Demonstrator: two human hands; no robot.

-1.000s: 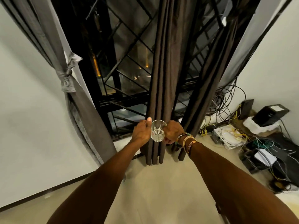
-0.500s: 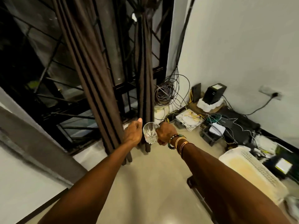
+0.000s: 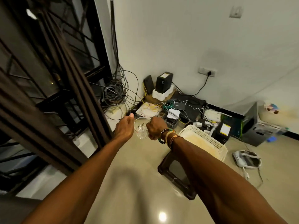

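A clear cut-glass tumbler (image 3: 141, 128) is held out in front of me between both hands, above the floor. My left hand (image 3: 124, 127) grips its left side with the thumb raised. My right hand (image 3: 155, 127), with bead and woven bracelets at the wrist, holds its right side with curled fingers. The fingers behind the glass are hidden.
Brown curtains (image 3: 68, 88) and a barred window (image 3: 48, 46) run along the left. A tangle of cables (image 3: 113, 94), routers and black boxes (image 3: 164, 82) fills the corner. A white perforated basket (image 3: 203, 143) sits on a dark stool (image 3: 174, 177) below my right arm. The floor is pale tile.
The view has swung right, from the curtains toward the corner with cables and the basket. Both hands keep the same hold on the glass.
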